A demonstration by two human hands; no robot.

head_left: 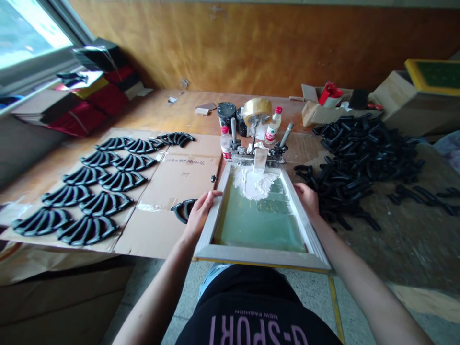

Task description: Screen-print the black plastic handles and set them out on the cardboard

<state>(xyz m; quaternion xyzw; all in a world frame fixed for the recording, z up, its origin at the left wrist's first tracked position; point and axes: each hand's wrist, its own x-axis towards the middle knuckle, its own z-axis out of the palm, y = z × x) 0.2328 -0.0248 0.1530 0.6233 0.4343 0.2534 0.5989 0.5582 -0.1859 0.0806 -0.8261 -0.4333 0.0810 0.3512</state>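
A screen-printing frame (258, 256) with a pale grey border and a green mesh (257, 225) is in front of me. White paste (253, 182) lies on the far end of the mesh, with a flat pale scraper (260, 159) standing in it. The far side of the frame meets a metal hinge clamp (257, 154). My left hand (201, 211) is closed on the frame's left side, thumb along the top. On the opposite side my right hand (307, 197) grips the right edge; its fingertips are partly hidden. Close by my left hand, black curved handle-like pieces (178, 208) lie on the cardboard.
Rows of black curved pieces (88, 230) fan out on cardboard (143, 225) at left. A heap of black pieces (370, 148) covers the right. Behind the clamp stand bottles (273, 125), a dark tub (226, 114) and a tape roll (257, 109). Cardboard boxes (398, 105) stand back right.
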